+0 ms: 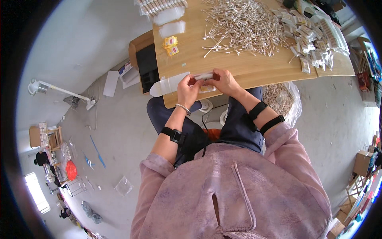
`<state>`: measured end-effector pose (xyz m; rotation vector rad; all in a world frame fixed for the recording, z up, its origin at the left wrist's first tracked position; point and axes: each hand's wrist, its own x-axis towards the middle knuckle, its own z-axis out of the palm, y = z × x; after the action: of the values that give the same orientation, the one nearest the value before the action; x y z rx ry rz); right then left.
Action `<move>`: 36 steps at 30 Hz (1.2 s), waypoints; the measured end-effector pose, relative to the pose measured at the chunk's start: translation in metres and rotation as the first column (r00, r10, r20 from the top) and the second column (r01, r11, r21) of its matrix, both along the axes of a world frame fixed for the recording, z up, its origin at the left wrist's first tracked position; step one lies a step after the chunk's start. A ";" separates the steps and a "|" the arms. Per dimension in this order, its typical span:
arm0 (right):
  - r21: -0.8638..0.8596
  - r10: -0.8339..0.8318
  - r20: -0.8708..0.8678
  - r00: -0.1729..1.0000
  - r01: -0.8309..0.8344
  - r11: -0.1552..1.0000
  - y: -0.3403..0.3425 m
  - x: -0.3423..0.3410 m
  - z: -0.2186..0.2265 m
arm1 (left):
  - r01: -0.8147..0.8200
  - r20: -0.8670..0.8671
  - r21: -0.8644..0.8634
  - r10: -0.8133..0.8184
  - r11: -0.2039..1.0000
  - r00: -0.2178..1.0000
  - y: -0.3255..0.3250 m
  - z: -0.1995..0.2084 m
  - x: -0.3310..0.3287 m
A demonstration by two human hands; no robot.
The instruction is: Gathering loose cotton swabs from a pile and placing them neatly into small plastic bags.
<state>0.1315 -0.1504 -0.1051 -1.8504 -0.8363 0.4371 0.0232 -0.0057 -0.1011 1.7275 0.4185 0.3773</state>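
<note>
At the table's near edge, my left hand [188, 89] and my right hand [226, 82] are close together, fingers pinched. Between them they hold a small bundle of cotton swabs [204, 76], its white tips lined up in a row. Just below the fingers lies a short row of swabs [207, 89], partly covered by my hands. A whitish plastic sheet [169, 85] with a rounded end lies beside my left hand and overhangs the table edge. Beyond my hands spreads a big loose heap of cotton swabs [242, 28].
Small yellow packets [171, 41] and stacked clear bags [172, 28] lie at the table's far left. Filled swab bags [312, 36] are piled at right. A clear sack of swabs [280, 98] stands below the table edge. An open cardboard box [137, 49] sits left of the table [258, 65].
</note>
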 end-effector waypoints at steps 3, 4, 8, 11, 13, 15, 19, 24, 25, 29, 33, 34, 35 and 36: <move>-0.056 0.030 -0.279 0.960 -0.047 0.997 0.003 0.007 0.012 | -0.030 -0.125 -0.320 -0.010 0.947 0.992 0.004 0.012 -0.001; 0.002 0.052 -0.548 0.835 -0.061 0.998 0.003 0.008 0.017 | -0.033 -0.127 -0.321 -0.008 0.947 0.992 0.004 0.018 -0.002; 0.032 0.033 -0.818 0.574 -0.011 0.999 0.002 0.011 0.041 | -0.050 -0.122 -0.616 -0.032 0.786 0.992 0.004 0.036 -0.009; 0.179 0.130 -0.907 0.401 0.086 0.980 0.001 0.007 0.058 | -0.039 0.065 -0.455 0.077 0.889 0.995 -0.004 0.044 -0.020; 0.108 0.072 -0.944 0.322 0.096 0.989 -0.005 0.008 0.062 | -0.083 0.233 0.344 0.001 0.935 0.972 -0.016 0.062 -0.024; 0.163 0.127 -0.945 0.300 0.098 0.982 -0.009 0.006 0.059 | -0.113 0.308 0.650 -0.125 0.751 0.943 -0.025 0.078 -0.026; 0.259 0.219 -0.922 0.320 0.086 0.962 -0.010 -0.007 0.068 | -0.061 0.361 0.653 -0.240 0.755 0.901 -0.020 0.080 -0.025; 0.188 0.049 -0.734 0.677 0.133 0.973 -0.030 -0.009 0.074 | -0.079 0.369 0.472 -0.115 0.878 0.922 -0.024 0.094 -0.026; 0.316 0.120 -0.507 0.854 0.055 0.947 -0.035 -0.007 0.067 | -0.085 0.375 0.472 -0.112 0.878 0.920 -0.025 0.095 -0.026; 0.382 0.262 -0.228 0.938 -0.161 0.910 -0.034 -0.021 0.095 | -0.014 0.309 0.365 -0.107 0.931 0.945 -0.022 0.097 -0.030; 0.412 0.261 -0.084 0.962 -0.205 0.888 -0.024 -0.023 0.100 | -0.006 0.285 0.327 -0.093 0.945 0.954 -0.025 0.099 -0.032; 0.443 0.228 -0.061 0.972 -0.178 0.879 -0.024 -0.023 0.100 | -0.004 0.290 0.331 -0.098 0.944 0.952 -0.025 0.100 -0.030; 0.443 0.218 -0.055 0.974 -0.172 0.880 -0.026 -0.023 0.100 | -0.003 0.318 0.310 -0.101 0.951 0.943 -0.028 0.100 -0.028; 0.456 0.226 -0.114 0.967 -0.151 0.877 -0.028 -0.022 0.100 | 0.002 0.348 0.290 -0.107 0.957 0.931 -0.031 0.100 -0.025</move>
<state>0.1094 -0.1789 -0.0052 -1.2968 -0.9208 0.4692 -0.0017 -0.0364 -0.0012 1.8933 0.0464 0.7293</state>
